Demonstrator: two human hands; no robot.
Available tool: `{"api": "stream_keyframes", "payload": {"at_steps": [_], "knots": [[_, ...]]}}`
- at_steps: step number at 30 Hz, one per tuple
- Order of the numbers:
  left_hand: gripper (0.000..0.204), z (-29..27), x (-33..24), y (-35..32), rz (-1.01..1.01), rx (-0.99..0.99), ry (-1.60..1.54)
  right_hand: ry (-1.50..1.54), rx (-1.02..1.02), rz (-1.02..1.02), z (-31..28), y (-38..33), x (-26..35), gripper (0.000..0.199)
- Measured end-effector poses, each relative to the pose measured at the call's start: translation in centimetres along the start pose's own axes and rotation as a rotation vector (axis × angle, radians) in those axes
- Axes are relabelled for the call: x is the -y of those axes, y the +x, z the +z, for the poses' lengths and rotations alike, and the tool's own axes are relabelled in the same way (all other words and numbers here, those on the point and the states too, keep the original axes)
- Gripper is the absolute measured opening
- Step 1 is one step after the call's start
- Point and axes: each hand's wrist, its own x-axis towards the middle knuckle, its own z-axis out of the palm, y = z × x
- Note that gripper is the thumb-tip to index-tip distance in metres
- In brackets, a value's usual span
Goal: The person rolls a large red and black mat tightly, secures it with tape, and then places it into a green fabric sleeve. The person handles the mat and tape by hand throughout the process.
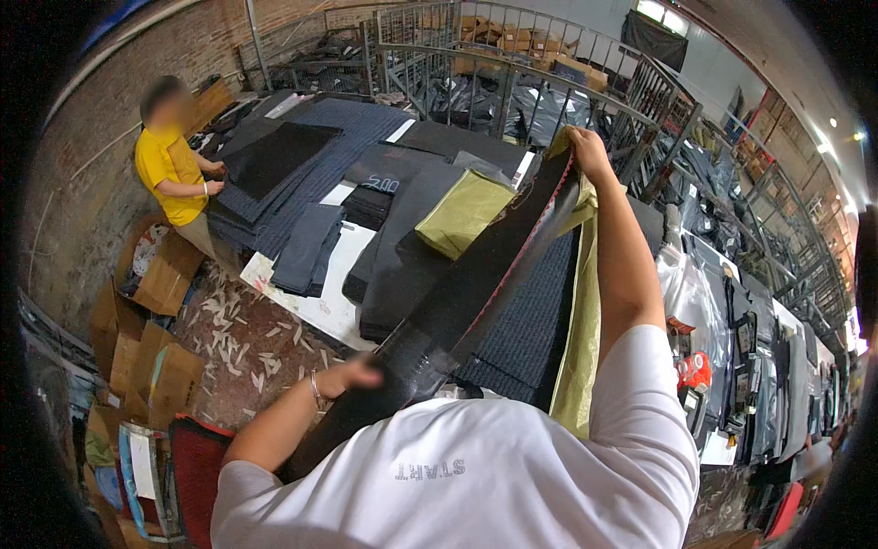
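Observation:
A long black mat (476, 284) with a red-stitched edge stretches diagonally in front of me, from near my body to the far right of the table. My left hand (349, 377) is closed on its near part, the fingertips slightly blurred. With my right arm reaching forward, my right hand (590, 154) grips the far end, together with a bit of yellow-green woven sheet. More of that woven sheet (582, 329) hangs down along my right forearm. Beneath the raised mat lies a dark ribbed mat (526, 320). A folded yellow-green woven piece (465, 212) rests just left of it.
Stacked dark mats (315, 137) cover the white table (311, 316). At the far left a person in yellow (169, 165) handles a black mat. Metal rail cages (512, 91) stand behind. Cardboard boxes (165, 366) and white scraps lie on the left floor. Packed goods (741, 357) line the right.

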Motion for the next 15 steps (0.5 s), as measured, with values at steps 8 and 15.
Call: {"api": "stream_keyframes", "payload": {"at_steps": [8, 15], "knots": [[0.088, 0.8, 0.8, -2.4, -0.088, 0.001, -0.003, -1.06, 0.223, -0.408, 0.3, -6.1, 8.1, 0.026], [0.092, -0.3, 2.8, -4.1, 0.11, -0.181, -0.015, -1.257, 0.054, -0.227, 2.7, -19.5, 5.2, 0.022]]}}
